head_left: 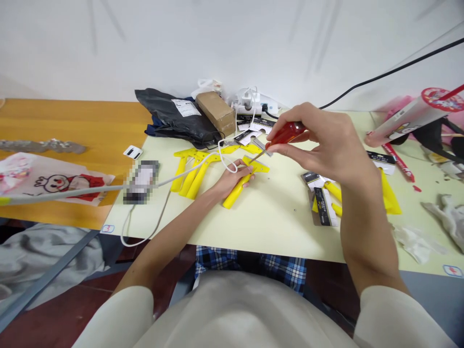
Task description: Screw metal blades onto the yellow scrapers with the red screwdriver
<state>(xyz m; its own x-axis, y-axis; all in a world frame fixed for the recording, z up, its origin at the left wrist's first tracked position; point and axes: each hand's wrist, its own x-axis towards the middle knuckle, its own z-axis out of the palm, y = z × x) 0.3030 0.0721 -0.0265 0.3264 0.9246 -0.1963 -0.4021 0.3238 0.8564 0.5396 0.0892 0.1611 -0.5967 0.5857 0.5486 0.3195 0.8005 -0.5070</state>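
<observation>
The left hand is closed around the long arm of a yellow plastic L-shaped piece, pressing it onto the pale tabletop so it cannot shift. The right hand pinches a red-handled screwdriver, its thin steel shaft angled down to the piece's short arm. Matching yellow pieces lie just beyond, near a glossy black plastic bag and a cardboard box.

Free room runs along the tabletop front edge, between left hand and right hand; a white cable and yellow pieces block the way further left.
</observation>
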